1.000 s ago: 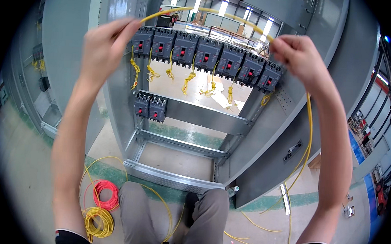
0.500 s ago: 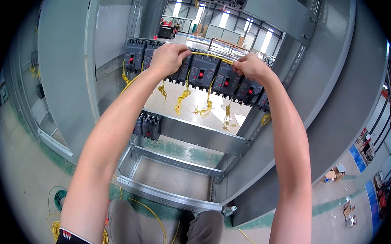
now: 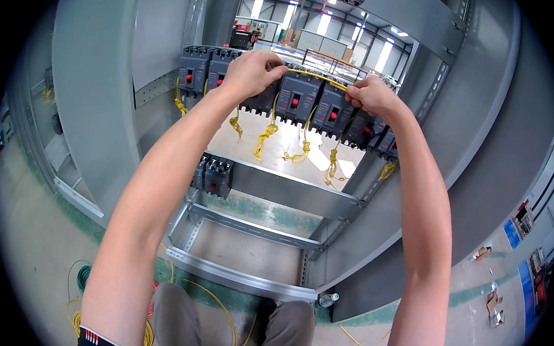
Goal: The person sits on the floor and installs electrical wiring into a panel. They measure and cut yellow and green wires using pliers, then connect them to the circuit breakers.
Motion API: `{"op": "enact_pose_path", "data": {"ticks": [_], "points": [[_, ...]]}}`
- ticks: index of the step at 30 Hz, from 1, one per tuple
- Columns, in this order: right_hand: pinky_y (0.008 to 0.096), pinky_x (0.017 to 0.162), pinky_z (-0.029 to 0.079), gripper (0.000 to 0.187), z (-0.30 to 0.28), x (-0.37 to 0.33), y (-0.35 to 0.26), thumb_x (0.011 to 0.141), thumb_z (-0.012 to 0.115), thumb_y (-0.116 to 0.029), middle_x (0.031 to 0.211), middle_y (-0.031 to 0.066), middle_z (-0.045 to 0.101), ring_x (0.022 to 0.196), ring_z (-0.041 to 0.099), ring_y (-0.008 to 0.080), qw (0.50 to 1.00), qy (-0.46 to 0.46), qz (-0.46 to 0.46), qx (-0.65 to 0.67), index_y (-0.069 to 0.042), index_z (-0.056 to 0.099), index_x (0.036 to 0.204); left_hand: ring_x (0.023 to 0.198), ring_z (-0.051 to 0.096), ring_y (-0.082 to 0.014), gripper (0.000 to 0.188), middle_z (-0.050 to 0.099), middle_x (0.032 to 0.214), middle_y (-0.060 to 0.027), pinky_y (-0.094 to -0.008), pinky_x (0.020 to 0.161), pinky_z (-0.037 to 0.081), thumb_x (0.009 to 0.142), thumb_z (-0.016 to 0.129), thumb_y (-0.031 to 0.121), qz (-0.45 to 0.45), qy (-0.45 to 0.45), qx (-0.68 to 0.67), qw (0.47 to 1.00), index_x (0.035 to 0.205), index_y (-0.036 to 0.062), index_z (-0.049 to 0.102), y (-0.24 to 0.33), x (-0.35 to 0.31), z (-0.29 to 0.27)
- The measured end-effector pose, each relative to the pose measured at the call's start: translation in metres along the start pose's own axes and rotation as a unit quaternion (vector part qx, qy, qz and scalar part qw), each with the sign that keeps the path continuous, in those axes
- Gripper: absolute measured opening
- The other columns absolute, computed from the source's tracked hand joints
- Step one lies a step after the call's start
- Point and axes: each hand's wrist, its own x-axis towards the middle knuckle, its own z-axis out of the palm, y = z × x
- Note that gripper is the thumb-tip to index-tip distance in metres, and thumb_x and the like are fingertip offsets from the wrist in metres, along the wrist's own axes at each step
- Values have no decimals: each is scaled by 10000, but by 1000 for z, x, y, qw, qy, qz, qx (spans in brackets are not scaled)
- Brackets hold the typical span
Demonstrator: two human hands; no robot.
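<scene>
A yellow wire [image 3: 317, 76] runs between my two hands, along the tops of a row of dark grey circuit breakers [image 3: 298, 99] with red toggles. My left hand [image 3: 254, 75] pinches it between thumb and fingers, over the breakers left of the row's middle and partly covering them. My right hand [image 3: 372, 95] grips the wire's other side above the breakers to the right. Between the hands the wire bows slightly upward. Tied bundles of yellow wire [image 3: 267, 140] hang below the breakers.
The breakers sit in a grey metal cabinet frame with a tall side panel [image 3: 97, 69] at left. Lower down, two smaller breakers [image 3: 216, 177] adjoin a crossbar [image 3: 282, 189]. Yellow wire coils [image 3: 148, 336] and a plastic bottle [image 3: 327, 300] are on the floor.
Both hands have shifted slightly right in the picture with the yellow wire still held between them. The view has also moved a little.
</scene>
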Motion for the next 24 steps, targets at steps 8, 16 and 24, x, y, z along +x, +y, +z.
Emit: {"op": "enact_pose_path", "data": {"ticks": [8, 16, 24], "points": [[286, 427, 363, 247, 1, -2, -4, 861, 590, -211, 695, 49, 633, 493, 463, 117, 1000, 0, 11, 3, 1, 715, 837, 843, 690, -272, 336, 718, 882, -128, -364, 759, 519, 865, 681, 350, -43, -12, 19, 999, 1017, 55, 728, 4, 3, -1], [295, 453, 412, 249, 3, 1, 3, 840, 590, -222, 701, 59, 649, 511, 509, 137, 1000, 3, 3, -7, -12, 722, 852, 878, 681, -331, 354, 713, 890, -169, -418, 799, 525, 837, 704, 387, -54, -21, -1, 998, 943, 52, 747, 1, 7, 0], [354, 666, 517, 252, -1, -7, -7, 826, 603, -232, 729, 143, 697, 669, 648, 266, 995, 55, -73, -46, -25, 747, 808, 795, 678, -328, 346, 709, 858, -164, -398, 731, 516, 839, 690, 402, -74, 37, 35, 996, 925, 74, 755, 17, 4, -12]]}}
